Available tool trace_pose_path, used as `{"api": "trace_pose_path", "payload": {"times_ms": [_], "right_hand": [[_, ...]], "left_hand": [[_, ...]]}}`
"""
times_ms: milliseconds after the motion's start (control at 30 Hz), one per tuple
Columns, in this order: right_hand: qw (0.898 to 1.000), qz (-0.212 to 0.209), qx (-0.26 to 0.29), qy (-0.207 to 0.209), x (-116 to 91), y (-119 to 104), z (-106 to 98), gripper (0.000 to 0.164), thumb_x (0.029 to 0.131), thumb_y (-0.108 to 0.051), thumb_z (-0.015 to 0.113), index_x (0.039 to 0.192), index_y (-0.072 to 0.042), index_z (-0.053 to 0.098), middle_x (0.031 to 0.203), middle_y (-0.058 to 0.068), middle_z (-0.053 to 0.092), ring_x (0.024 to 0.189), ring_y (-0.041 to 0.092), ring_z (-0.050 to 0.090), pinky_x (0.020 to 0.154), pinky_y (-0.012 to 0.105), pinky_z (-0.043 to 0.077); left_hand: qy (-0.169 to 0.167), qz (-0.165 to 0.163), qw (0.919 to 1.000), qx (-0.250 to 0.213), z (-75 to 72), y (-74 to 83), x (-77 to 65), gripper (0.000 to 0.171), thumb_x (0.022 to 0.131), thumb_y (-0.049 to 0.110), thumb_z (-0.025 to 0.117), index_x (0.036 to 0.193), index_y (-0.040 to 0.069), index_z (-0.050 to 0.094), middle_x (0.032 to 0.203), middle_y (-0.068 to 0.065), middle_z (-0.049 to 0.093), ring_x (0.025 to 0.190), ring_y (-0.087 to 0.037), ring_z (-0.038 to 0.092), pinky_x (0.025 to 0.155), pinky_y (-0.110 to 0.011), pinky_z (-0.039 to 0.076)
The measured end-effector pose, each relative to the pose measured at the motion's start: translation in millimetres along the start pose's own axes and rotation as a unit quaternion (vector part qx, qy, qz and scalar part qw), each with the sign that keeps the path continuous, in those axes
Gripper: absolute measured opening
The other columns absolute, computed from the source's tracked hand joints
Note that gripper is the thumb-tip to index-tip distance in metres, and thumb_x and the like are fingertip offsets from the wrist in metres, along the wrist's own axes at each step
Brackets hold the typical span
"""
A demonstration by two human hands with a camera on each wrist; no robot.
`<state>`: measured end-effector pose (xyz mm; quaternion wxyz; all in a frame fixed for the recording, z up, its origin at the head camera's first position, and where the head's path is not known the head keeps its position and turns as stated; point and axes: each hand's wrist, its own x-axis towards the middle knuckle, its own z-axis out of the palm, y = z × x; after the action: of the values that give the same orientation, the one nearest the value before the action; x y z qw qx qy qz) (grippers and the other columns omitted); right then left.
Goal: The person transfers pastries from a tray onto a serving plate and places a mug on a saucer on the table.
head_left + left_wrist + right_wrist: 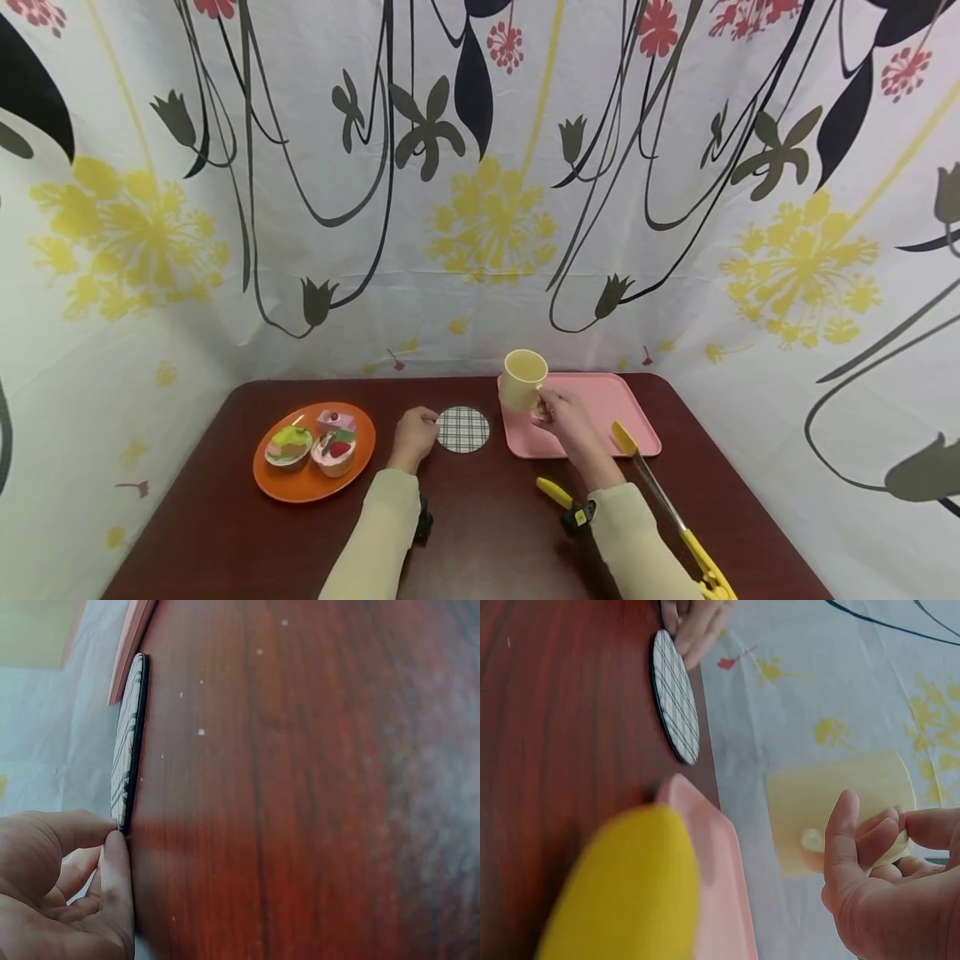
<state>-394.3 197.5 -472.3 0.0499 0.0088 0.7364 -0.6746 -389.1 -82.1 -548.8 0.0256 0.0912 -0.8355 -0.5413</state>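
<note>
At the back of the table my left hand (pixel 415 435) pinches the near-left edge of a round checked coaster (pixel 462 430) between thumb and fingers. The left wrist view shows this coaster (pixel 129 750) edge-on, thin and dark-rimmed, lying low against the tabletop. My right hand (pixel 564 417) grips a pale yellow mug (pixel 522 377) by its handle. In the right wrist view the mug (pixel 840 799) is off the surface, apart from the pink tray (pixel 588 408). From the head it appears over the tray's left part, upright. The mug's inside contents cannot be made out.
Yellow-tipped tongs (pixel 660 492) lie spread on the right, partly under my right forearm; one tip overlaps the tray's front edge. An orange plate (pixel 281 490) at left carries several toy-like cakes (pixel 335 452). A patterned cloth (pixel 450 308) hangs behind the table.
</note>
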Motion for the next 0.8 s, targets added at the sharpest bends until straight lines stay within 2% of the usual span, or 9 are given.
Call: {"api": "trace_pose_path", "payload": {"times_ms": [200, 333, 433, 633, 800], "right_hand": [[1.0, -0.006, 0.006, -0.01, -7, 12, 23, 0.035, 0.114, -0.026, 0.052, 0.098, 0.004, 0.061, 0.094, 0.007, 0.056, 0.087, 0.021, 0.058, 0.084, 0.033, 0.062], [1.0, -0.004, 0.012, -0.022, -11, 19, 37, 0.035, 0.114, -0.024, 0.051, 0.093, 0.003, 0.058, 0.087, 0.008, 0.054, 0.08, 0.021, 0.055, 0.078, 0.034, 0.056], [0.999, 0.003, 0.01, -0.03, -13, 22, 47, 0.035, 0.114, -0.023, 0.051, 0.091, 0.002, 0.057, 0.083, 0.007, 0.051, 0.077, 0.02, 0.054, 0.077, 0.033, 0.056], [0.999, 0.007, 0.011, -0.043, -12, 27, 64, 0.033, 0.113, -0.024, 0.053, 0.093, 0.001, 0.059, 0.087, 0.004, 0.053, 0.087, 0.018, 0.057, 0.081, 0.03, 0.061], [0.998, -0.001, 0.014, -0.053, -10, 33, 76, 0.033, 0.113, -0.022, 0.052, 0.096, 0.004, 0.06, 0.085, 0.003, 0.053, 0.085, 0.018, 0.057, 0.077, 0.029, 0.06]], "left_hand": [[0.004, 0.004, 1.0, -0.005, -0.1, -2.0, 2.0, 0.024, 0.104, 0.005, 0.061, 0.124, -0.002, 0.074, 0.123, -0.022, 0.072, 0.111, -0.037, 0.069, 0.09, -0.051, 0.061], [0.001, 0.002, 1.0, -0.009, 0.8, -3.7, 4.3, 0.024, 0.104, 0.005, 0.061, 0.124, -0.001, 0.074, 0.123, -0.02, 0.072, 0.11, -0.035, 0.068, 0.088, -0.048, 0.061], [0.001, 0.001, 0.9999, -0.014, 1.8, -4.7, 5.9, 0.025, 0.103, 0.004, 0.061, 0.124, -0.001, 0.074, 0.122, -0.02, 0.072, 0.107, -0.033, 0.068, 0.087, -0.047, 0.06], [0.018, -0.005, 0.9998, -0.01, 2.6, -5.1, 6.7, 0.025, 0.101, 0.003, 0.061, 0.121, -0.001, 0.075, 0.118, -0.019, 0.073, 0.104, -0.032, 0.069, 0.09, -0.05, 0.061], [0.039, 0.012, 0.9991, 0.01, 1.1, -1.4, 5.6, 0.023, 0.098, 0.0, 0.062, 0.115, -0.003, 0.076, 0.111, -0.019, 0.075, 0.102, -0.033, 0.07, 0.09, -0.051, 0.061]]}}
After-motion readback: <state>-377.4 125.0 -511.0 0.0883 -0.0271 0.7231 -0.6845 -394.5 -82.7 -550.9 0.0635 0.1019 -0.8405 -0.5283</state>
